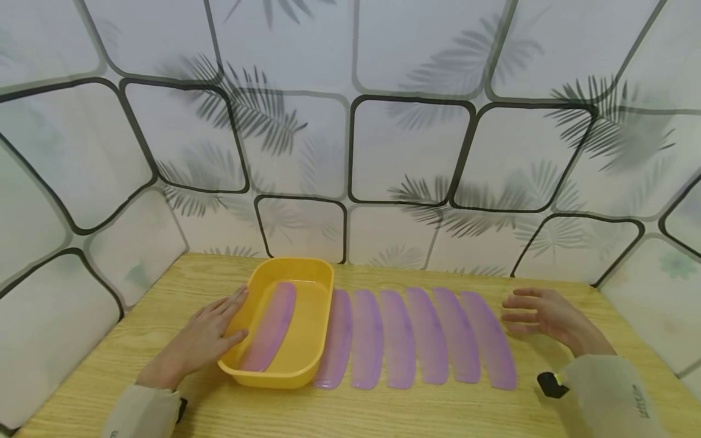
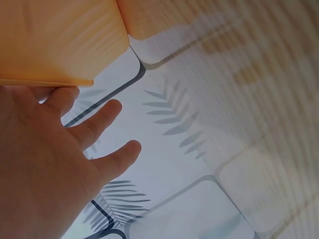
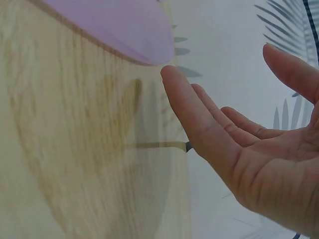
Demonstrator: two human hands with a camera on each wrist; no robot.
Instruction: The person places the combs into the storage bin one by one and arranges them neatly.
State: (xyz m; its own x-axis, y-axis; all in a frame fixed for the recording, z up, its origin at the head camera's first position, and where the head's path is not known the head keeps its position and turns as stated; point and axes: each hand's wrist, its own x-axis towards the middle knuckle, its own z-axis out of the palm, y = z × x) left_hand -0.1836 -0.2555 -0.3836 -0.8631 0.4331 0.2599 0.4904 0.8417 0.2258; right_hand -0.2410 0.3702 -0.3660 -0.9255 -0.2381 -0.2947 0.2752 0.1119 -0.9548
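A yellow plastic tray (image 1: 306, 372) sits on the table, with one purple translucent comb (image 1: 272, 328) lying in it. My left hand (image 1: 199, 340) rests against the tray's left rim, fingers extended and thumb over the edge. In the left wrist view, that hand (image 2: 55, 139) is beside the tray's orange-looking wall (image 2: 60, 40), with two fingers spread apart from it. To the right of the row of purple combs hovers my right hand (image 1: 547, 316), holding nothing. Its fingers are loosely extended near the rightmost comb (image 1: 489, 340), whose rounded end (image 3: 134, 35) shows in the right wrist view.
Several matching purple combs (image 1: 398, 340) lie side by side, roughly upright in view, right of the tray. The leftmost one (image 1: 336, 340) is partly hidden by the tray's rim. Behind the wooden table (image 1: 416, 417) stands a leaf-patterned wall (image 1: 405, 152).
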